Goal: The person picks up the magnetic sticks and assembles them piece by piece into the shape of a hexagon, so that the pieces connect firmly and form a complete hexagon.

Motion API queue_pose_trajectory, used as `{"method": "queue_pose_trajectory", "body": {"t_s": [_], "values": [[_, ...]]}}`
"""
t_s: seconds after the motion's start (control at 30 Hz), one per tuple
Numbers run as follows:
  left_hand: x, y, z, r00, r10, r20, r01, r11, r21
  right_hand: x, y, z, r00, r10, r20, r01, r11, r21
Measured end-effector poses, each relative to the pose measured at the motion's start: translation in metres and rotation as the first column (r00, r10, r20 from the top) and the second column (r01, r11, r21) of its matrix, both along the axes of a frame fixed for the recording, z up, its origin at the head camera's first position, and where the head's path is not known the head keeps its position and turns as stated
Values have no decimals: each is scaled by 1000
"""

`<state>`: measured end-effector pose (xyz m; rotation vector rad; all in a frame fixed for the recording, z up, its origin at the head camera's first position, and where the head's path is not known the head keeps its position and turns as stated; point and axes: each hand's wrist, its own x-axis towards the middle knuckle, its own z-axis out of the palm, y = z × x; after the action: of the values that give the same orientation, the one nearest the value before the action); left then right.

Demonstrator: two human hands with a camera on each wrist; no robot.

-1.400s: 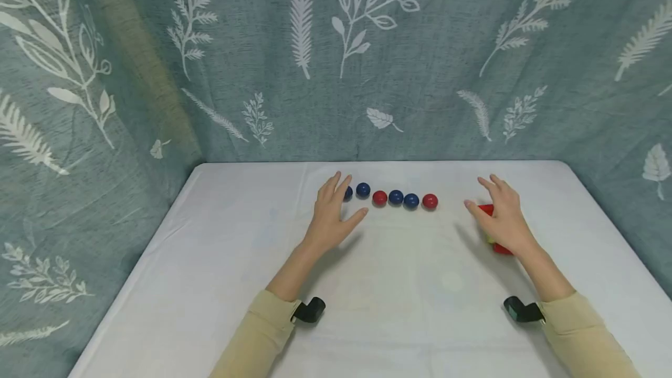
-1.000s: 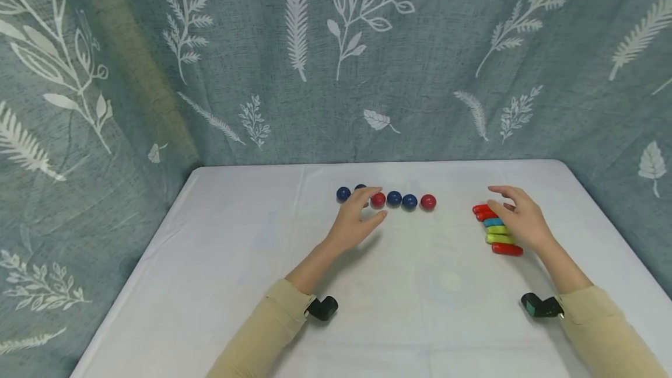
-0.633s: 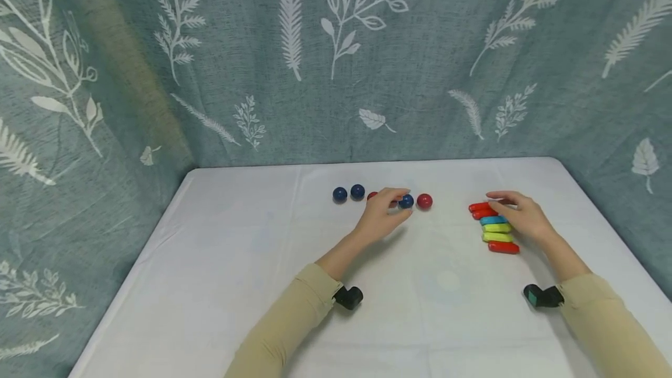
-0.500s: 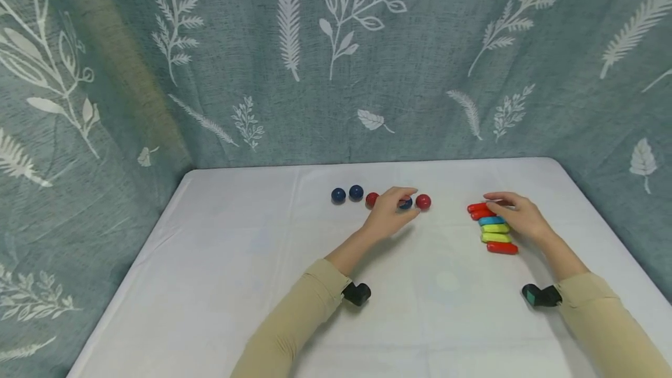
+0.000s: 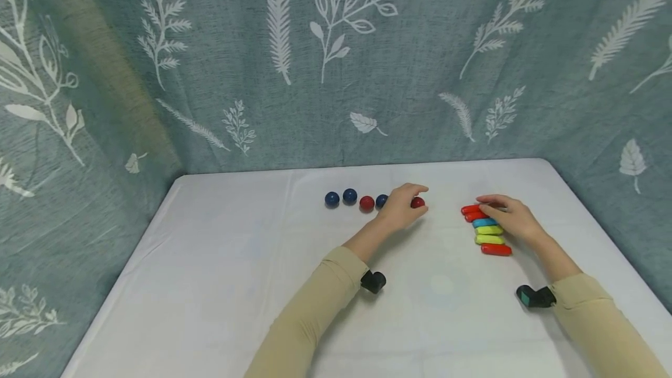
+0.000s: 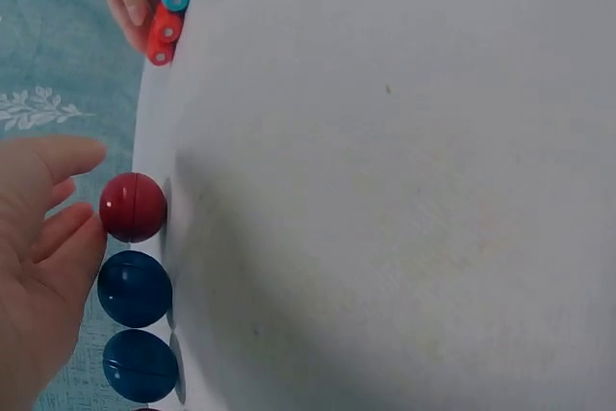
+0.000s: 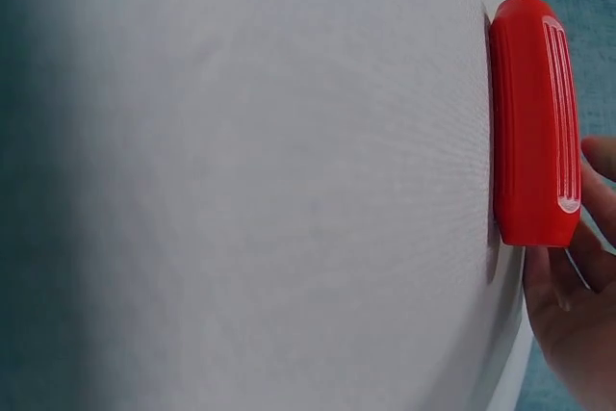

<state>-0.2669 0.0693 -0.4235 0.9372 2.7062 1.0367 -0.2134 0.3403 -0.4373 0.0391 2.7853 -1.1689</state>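
My left hand (image 5: 403, 209) is at the right end of a row of balls, thumb and fingers apart around a red ball (image 5: 417, 202). In the left wrist view the fingertips are close beside that red ball (image 6: 133, 207); contact is unclear. A dark blue ball (image 6: 135, 289) next to it is hidden by the hand in the head view. My right hand (image 5: 506, 214) hovers with bent, parted fingers over the far end of a column of coloured pieces, by two red pieces (image 5: 471, 209). Whether it touches them is unclear. The nearest red piece (image 7: 534, 122) fills the right wrist view's right side.
Left of my left hand lie two dark blue balls (image 5: 332, 199), a red ball (image 5: 367, 203) and another dark blue ball (image 5: 381, 200). The column also has a blue piece (image 5: 485, 222) and two yellow-green pieces (image 5: 489, 230). A patterned curtain (image 5: 315, 133) hangs behind the white table (image 5: 236, 284).
My left hand has moved right along the balls to the red one at the end. My right hand has moved left and lowered to the far end of the coloured pieces. The head view has shifted slightly.
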Motion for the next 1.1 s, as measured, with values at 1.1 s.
{"method": "queue_pose_trajectory", "body": {"t_s": [1.1], "values": [[12,-12,-12,984,-140,108,143,989,-30,-19,5,1,999,45,23,-45,999,1]]}}
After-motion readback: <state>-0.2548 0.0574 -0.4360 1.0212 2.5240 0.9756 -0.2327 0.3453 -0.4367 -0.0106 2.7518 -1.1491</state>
